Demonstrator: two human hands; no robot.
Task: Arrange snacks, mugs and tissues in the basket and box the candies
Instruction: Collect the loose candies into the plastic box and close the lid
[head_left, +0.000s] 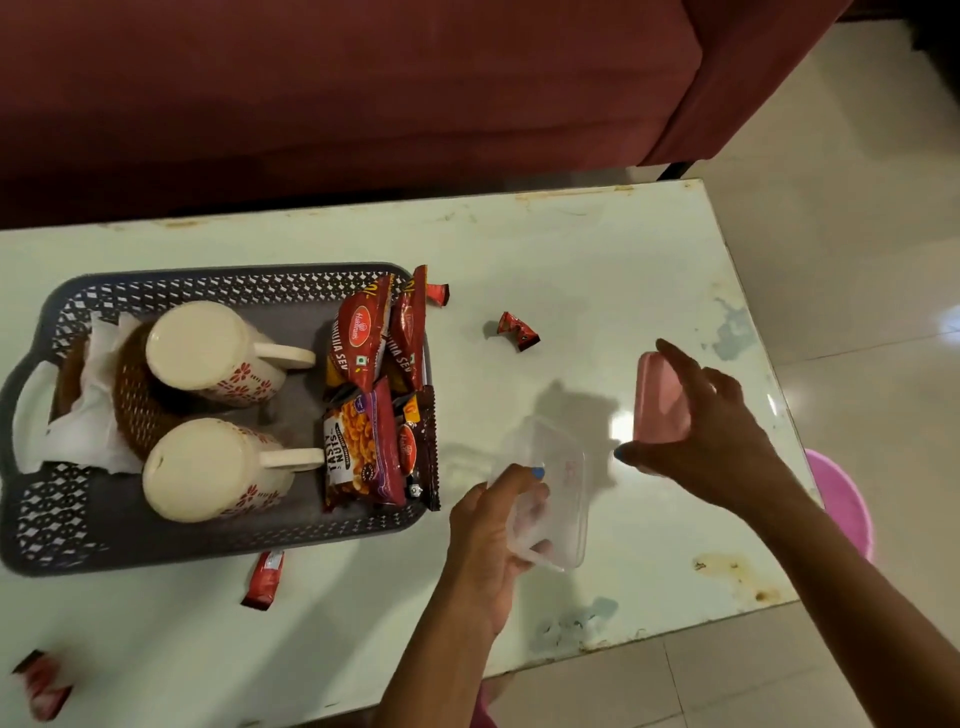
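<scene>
A grey perforated basket (234, 280) lies on the left of the white table. In it are two cream mugs (208, 345) (208, 470) upside down, a brown holder with white tissues (93, 415), and several snack packets (371, 395) along its right side. My left hand (493, 540) grips a clear plastic box (558, 499) just above the table. My right hand (711, 431) holds its pink lid (660, 400) to the right of the box. Red candies lie loose: one (517, 330) mid-table, one (438, 292) by the basket's far corner, one (265, 579) in front of the basket, one (41, 686) at the lower left.
A maroon sofa (363, 88) runs along the table's far edge. A pink stool (847, 499) stands on the tiled floor past the table's right edge. The table top (597, 249) has stains near its right and near corners.
</scene>
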